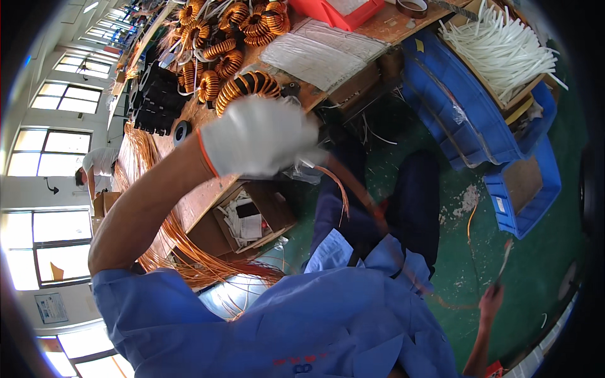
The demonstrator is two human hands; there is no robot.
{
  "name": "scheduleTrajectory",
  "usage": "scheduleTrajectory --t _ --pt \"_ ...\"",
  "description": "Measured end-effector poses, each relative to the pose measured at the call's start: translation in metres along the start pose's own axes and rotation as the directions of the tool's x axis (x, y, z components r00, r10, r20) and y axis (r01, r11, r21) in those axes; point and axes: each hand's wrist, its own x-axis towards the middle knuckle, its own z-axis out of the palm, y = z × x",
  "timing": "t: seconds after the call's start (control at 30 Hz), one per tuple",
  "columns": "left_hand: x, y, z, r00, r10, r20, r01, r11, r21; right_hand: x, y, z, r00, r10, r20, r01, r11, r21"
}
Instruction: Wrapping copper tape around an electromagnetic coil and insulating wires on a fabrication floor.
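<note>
My left hand (258, 135), in a white glove with an orange cuff edge, is closed and blurred by motion. A ring coil (247, 85) wound with thick copper wire shows above its knuckles, larger than the coils behind it; the fingers hide the lower part. From the glove's other side hangs a short bundle of copper wire ends (340, 189). A blurred copper strand (365, 201) runs from the glove across my lap toward the lower right. There my bare right hand (491, 299) is closed round a slim tool (504, 264) with a pale shaft.
Finished copper coils (255, 25) and black parts (154, 97) crowd the workbench (195, 211). Long copper wires (183, 252) spill off its side. A carton (277, 217) stands below. Blue bins (454, 113) are at right, with white tubes (498, 47) in a box. A person (101, 164) bends far left.
</note>
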Motion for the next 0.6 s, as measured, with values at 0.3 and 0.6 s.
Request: scheduleTrajectory --t 0.3,0.6 --pt "0.037 -0.163 0.044 0.411 -0.881 -0.235 -0.588 -0.06 -0.807 0.115 -0.589 -0.028 0.325 -0.623 0.712 -0.405 0.588 0.7" --pt "0.096 -0.193 0.129 0.614 -0.785 -0.083 -0.562 -0.361 -0.744 0.146 -0.763 0.068 0.267 -0.701 0.661 -0.68 0.348 0.645"
